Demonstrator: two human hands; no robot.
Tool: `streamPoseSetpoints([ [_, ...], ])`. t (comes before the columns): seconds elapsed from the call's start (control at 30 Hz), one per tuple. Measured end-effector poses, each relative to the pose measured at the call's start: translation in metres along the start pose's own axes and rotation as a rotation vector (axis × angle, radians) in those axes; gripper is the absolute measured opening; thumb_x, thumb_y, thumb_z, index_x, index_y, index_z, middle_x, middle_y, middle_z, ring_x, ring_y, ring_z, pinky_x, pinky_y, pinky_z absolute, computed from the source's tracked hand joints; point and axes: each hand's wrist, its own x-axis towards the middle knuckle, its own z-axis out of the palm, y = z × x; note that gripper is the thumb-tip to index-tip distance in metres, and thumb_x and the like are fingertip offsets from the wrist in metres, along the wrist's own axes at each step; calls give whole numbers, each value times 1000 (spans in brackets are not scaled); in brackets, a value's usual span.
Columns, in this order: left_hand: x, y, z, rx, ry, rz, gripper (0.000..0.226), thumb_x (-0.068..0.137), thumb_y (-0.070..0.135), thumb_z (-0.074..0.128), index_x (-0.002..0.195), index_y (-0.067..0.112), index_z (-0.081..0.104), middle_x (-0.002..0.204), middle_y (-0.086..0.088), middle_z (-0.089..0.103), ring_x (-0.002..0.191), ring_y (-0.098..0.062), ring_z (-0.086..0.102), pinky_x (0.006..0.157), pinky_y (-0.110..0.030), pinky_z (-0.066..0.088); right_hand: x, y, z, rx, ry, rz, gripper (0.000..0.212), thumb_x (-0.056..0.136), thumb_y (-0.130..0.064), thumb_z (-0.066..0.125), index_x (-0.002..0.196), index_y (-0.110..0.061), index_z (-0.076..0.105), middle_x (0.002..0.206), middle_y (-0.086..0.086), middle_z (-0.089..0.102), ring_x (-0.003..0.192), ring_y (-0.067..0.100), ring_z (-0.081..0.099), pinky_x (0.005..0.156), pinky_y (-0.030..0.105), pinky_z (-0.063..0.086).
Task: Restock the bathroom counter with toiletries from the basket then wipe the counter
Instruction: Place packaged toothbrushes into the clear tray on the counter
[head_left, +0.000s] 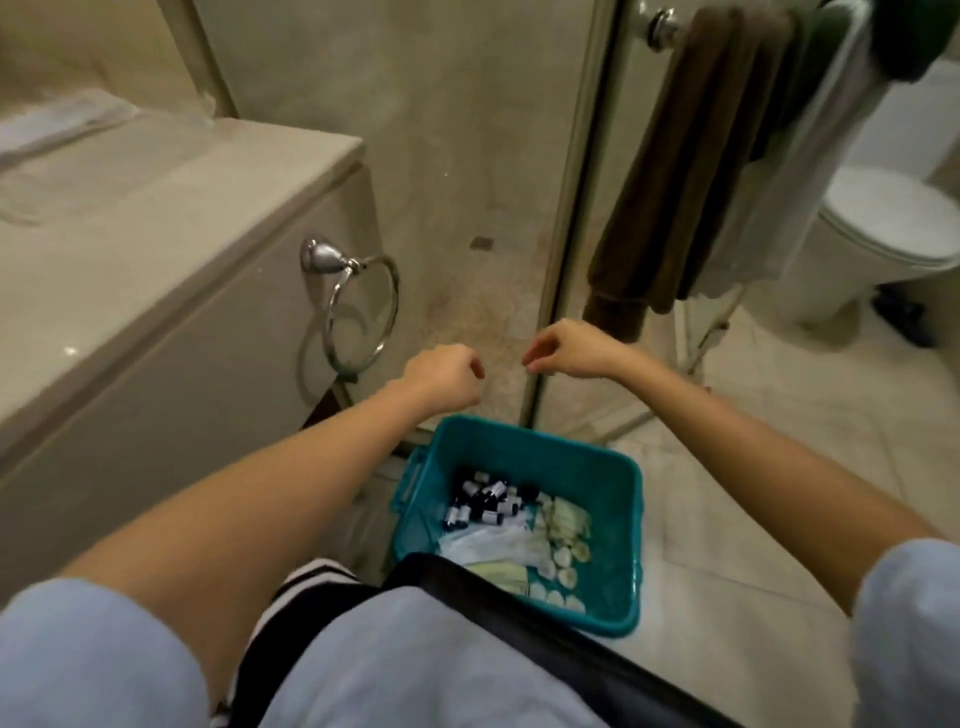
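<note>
On the bathroom floor beside the counter, the basket of toiletries sits just below the empty, loosely curled left hand and right hand, the left slightly nearer.

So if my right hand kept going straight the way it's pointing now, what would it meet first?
Probably your left hand: the right hand points its curled fingers across at it, with only a small gap between them. Depth is unclear, so it might pass by.
</note>
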Motion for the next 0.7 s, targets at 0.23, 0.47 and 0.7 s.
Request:
streamPoseSetpoints([
  [0.23, 22, -23, 102, 5, -260, -85, 33, 86, 23, 63, 119, 22, 58, 116, -1, 63, 107, -22, 59, 86, -33, 49, 12, 90, 106, 141, -181, 152, 22, 86, -18, 66, 107, -11, 70, 98, 0, 67, 92, 13, 61, 72, 19, 45],
  [0.47, 62, -58, 179, 14, -405, -139, 38, 86, 20, 61, 124, 20, 55, 118, -4, 62, 107, -24, 59, 83, -34, 47, 52, 131, 217, 443, -224, 400, 12, 84, -15, 65, 87, -6, 73, 86, 7, 71, 80, 19, 64, 83, 37, 55],
  [0.7, 111, -94, 245, -22, -500, -214, 45, 85, 16, 61, 128, 25, 50, 125, -4, 59, 106, -25, 60, 80, -31, 48, 87, 174, 319, 819, -291, 904, 26, 88, -13, 64, 103, 7, 66, 91, 14, 68, 70, 19, 62, 71, 32, 50],
])
